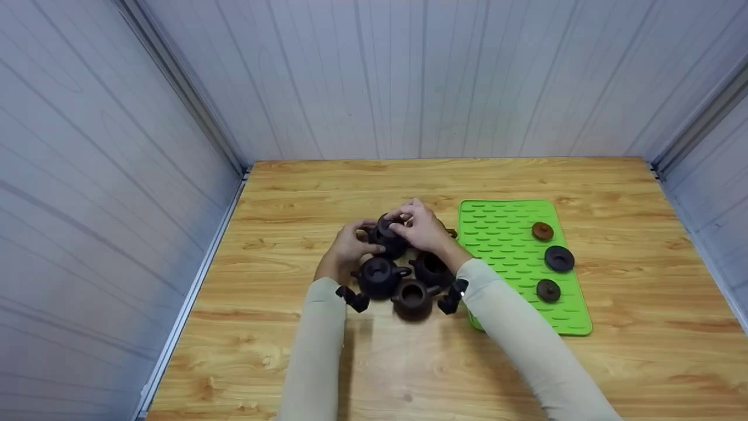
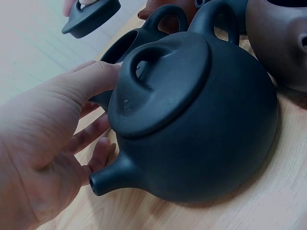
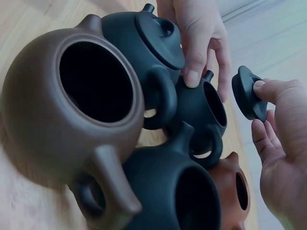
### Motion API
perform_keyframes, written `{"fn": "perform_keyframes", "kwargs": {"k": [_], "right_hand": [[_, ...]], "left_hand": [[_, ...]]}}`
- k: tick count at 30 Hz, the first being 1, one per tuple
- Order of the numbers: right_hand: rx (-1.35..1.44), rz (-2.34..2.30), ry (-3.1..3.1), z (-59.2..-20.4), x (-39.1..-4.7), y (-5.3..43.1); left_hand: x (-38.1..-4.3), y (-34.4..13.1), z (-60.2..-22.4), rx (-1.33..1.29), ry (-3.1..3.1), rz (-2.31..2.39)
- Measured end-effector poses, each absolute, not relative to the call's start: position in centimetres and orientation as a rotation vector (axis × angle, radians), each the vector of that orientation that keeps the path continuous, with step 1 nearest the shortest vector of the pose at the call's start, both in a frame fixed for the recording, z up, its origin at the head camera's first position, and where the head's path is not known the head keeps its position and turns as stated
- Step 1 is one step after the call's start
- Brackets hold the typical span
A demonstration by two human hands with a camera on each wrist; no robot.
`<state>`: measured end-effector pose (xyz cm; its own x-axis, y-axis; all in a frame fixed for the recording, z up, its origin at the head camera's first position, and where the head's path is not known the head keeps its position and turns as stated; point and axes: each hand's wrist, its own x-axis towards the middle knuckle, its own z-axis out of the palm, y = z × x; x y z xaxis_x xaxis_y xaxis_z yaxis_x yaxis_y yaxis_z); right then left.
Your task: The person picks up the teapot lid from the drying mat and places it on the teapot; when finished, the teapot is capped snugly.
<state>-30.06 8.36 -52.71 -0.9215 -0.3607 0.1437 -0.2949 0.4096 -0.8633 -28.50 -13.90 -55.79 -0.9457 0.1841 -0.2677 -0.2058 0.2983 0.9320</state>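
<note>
My right hand (image 1: pixel 425 233) pinches a dark teapot lid (image 3: pixel 247 93) between thumb and fingers, raised and tilted just off an uncovered dark teapot (image 3: pixel 189 105). My left hand (image 1: pixel 349 247) grips that teapot at its far-left side, its thumb on the near side of the body and fingers behind. Directly in front of it stands another dark teapot (image 2: pixel 216 124) with its lid on, close to the left palm but apart from the grip. A brown teapot (image 3: pixel 29 105), a second uncovered dark teapot (image 3: pixel 148 179) and a reddish teapot (image 3: pixel 225 175) crowd around, all without lids.
On the right lies a green ribbed mat (image 1: pixel 502 263). Along its right side rest a reddish lid (image 1: pixel 542 231), a dark lid (image 1: pixel 559 258) and a brown lid (image 1: pixel 548 290). White panel walls (image 1: pixel 397 82) border the wooden table (image 1: pixel 263 339).
</note>
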Motion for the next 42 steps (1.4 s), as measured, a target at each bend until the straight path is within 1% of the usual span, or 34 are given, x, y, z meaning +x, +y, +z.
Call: {"fn": "perform_keyframes", "kwargs": {"k": [11, 18, 32, 36, 42], "right_hand": [[-0.537, -1.59, 2.573, -53.8, -29.8, 7.3], [-0.52, -1.522, 2.592, -54.6, -29.8, 7.2], [-0.481, -1.486, 2.582, -54.8, -29.5, 7.0], [-0.486, -1.454, 2.606, -55.0, -29.6, 7.0], [-0.514, -1.457, 2.636, -57.0, -30.9, 7.3]], "left_hand": [[-28.4, -14.1, -55.5, -0.044, 2.209, 1.707], [-28.2, -14.1, -55.6, -0.052, 2.191, 1.744], [-28.3, -14.2, -55.7, -0.024, 2.229, 1.689], [-28.2, -14.1, -55.7, -0.025, 2.197, 1.735], [-28.3, -13.8, -55.8, -0.032, 2.139, 1.811]]}}
